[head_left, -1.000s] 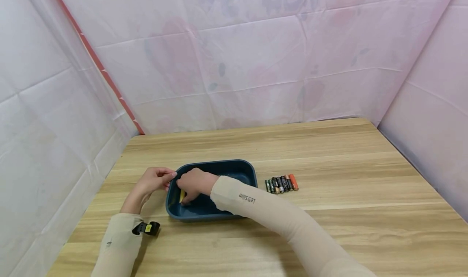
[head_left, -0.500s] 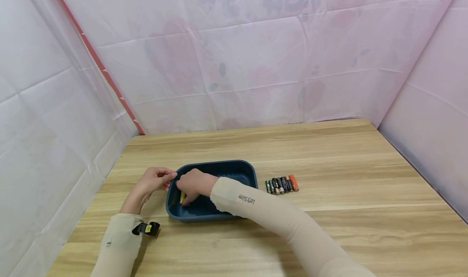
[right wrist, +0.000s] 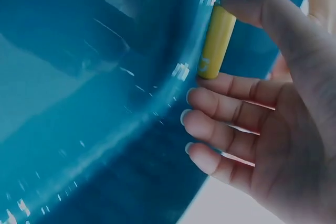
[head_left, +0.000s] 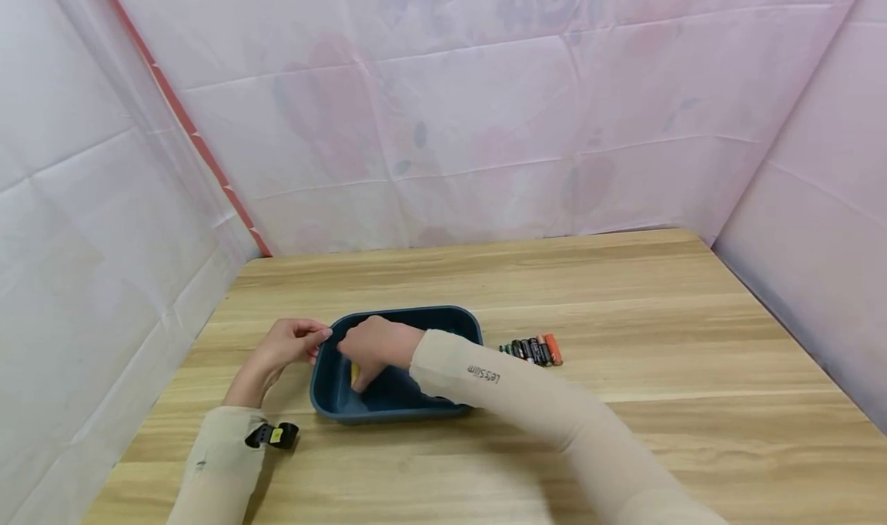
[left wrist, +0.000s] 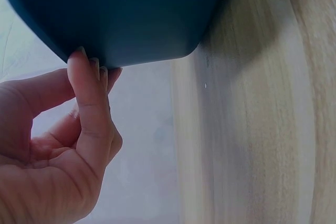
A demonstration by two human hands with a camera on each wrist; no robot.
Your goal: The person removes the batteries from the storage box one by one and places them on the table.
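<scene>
On the left, a small black clip with a yellow tag (head_left: 275, 435) sits at the left sleeve cuff. The left hand (head_left: 284, 346) pinches the left rim of the dark blue tray (head_left: 457, 321), fingertips (left wrist: 84, 72) curled against its rounded corner. Inside the tray's left end, the right hand (head_left: 374, 348) holds a yellow battery (right wrist: 215, 43) between thumb and index finger; it is a slim cylinder with a small pale mark too blurred to read. The right sleeve (head_left: 527, 409) reads "Let'sSlim". To the right of the tray, on the wooden table (head_left: 658, 340), lies a tight row of batteries (head_left: 532, 349), black, green and orange
</scene>
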